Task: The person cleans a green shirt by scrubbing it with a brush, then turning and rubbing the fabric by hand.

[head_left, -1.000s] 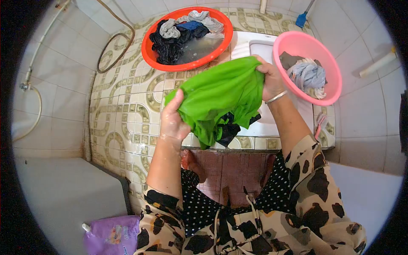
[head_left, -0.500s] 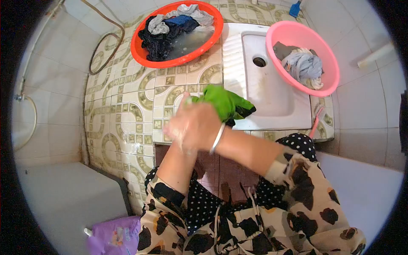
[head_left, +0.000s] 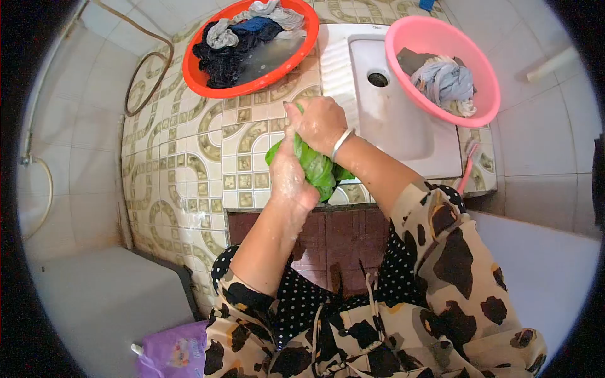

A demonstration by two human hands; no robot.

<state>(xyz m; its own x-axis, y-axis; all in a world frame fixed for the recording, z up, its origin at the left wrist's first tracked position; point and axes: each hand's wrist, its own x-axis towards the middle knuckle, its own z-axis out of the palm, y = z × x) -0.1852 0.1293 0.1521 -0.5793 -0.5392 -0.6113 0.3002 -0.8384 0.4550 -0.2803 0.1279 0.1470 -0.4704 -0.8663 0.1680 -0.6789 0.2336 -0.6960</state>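
A bunched green cloth [head_left: 313, 165] is gripped between my two hands above the tiled ledge. My left hand [head_left: 291, 179], wet with some suds, holds it from the left and below. Above it, my right hand [head_left: 320, 124], with a white bangle at the wrist, is closed round the upper part of the cloth. The fingers of both hands are partly hidden by each other and the cloth.
A red basin [head_left: 196, 83] with dark and grey clothes in cloudy water stands at the back left. A pink basin [head_left: 490, 88] with clothes rests over the squat toilet [head_left: 403, 135]. A pink brush [head_left: 468, 165] lies right; a purple pouch [head_left: 175, 353] sits lower left.
The green cloth was spread wide between my hands. It is now bunched up, and my right hand has come left to meet my left hand. The view has shifted slightly.
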